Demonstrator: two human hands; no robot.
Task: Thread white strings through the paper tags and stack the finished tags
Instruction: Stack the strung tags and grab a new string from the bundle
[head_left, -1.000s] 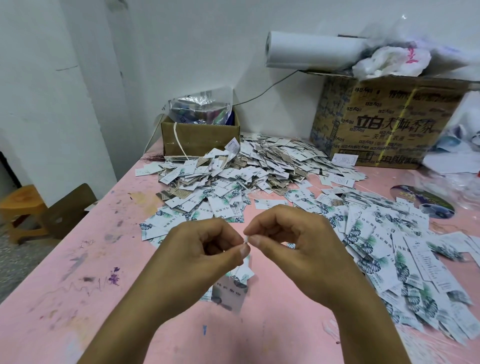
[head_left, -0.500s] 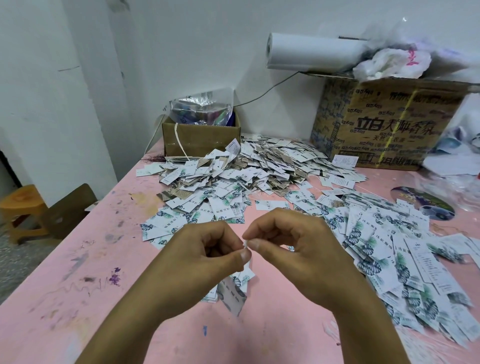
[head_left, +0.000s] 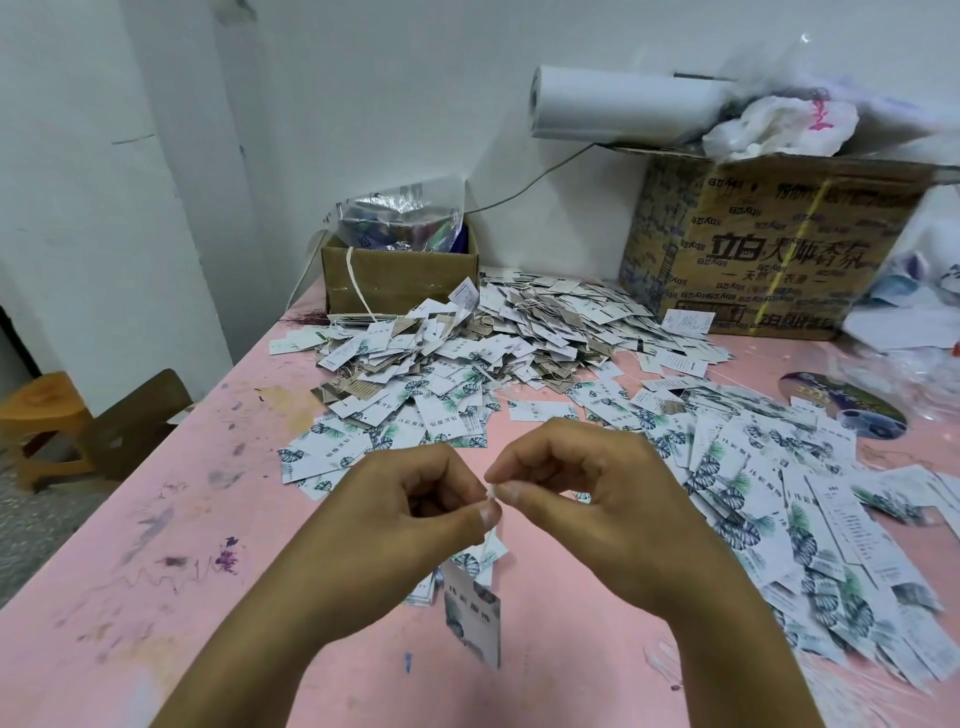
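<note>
Left hand (head_left: 415, 514): thumb and forefinger pressed together on a thin white string (head_left: 491, 494); the other fingers are curled toward the palm.

Right hand (head_left: 587, 499): thumb and forefinger pinch the same string's upper end, fingertips just beside those of the left hand; the other fingers are curled.

White rectangular paper tag with dark leaf print (head_left: 474, 621): hangs tilted on the string below the left hand, above the table, slightly blurred.

Small cluster of leaf-printed tags (head_left: 480, 558): lies flat on the table, partly hidden under the left hand.

Large loose heap of white and brown paper tags (head_left: 519, 332): spread across the middle and right of the table, behind and beside both hands.

Pink paint-stained table (head_left: 182, 519): bears all of the above.

Small open brown cardboard box (head_left: 400, 280): at the far edge, against the wall, holding crumpled clear plastic.

Large printed cardboard box (head_left: 769, 249): far right, with a white paper roll (head_left: 623, 104) lying on top.
</note>
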